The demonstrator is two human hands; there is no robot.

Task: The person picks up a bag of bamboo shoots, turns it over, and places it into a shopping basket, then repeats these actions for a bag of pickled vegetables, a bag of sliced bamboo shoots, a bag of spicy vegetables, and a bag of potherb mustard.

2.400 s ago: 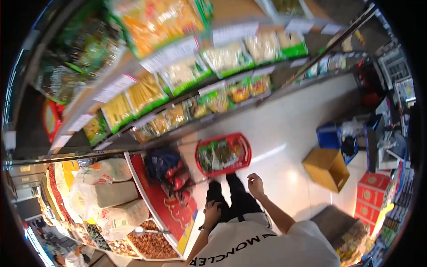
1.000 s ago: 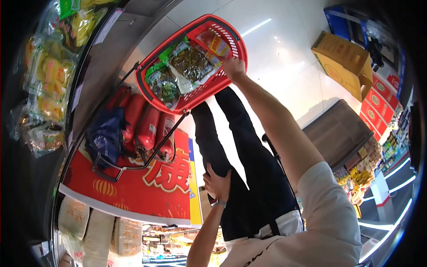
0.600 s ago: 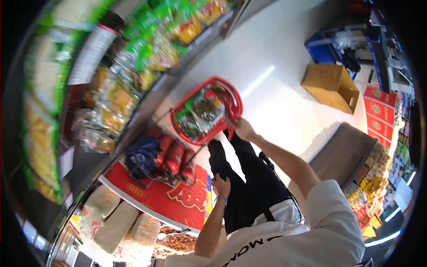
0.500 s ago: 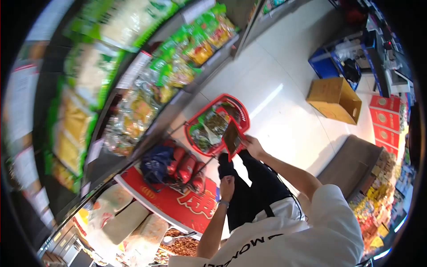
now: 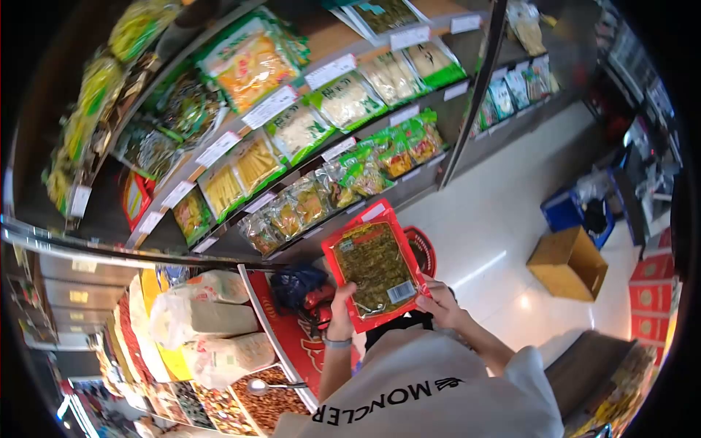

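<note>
I hold a flat red packet with a clear window of dark green dried food and a barcode label, lifted in front of me. My left hand grips its lower left edge. My right hand grips its lower right corner. Behind the packet, the red shopping basket shows only part of its rim on the floor. Just beyond stand the shop shelves with rows of bagged dried foods and white price tags.
A blue bag and red fire extinguishers sit beside a red display stand. White sacks and bins of nuts lie at lower left. A cardboard box and blue crate stand on the white tiled floor.
My right hand reached into the basket, lifted the red packet out and raised it. My left hand left my thigh and joined on the packet. The view tilted up toward the shelves.
</note>
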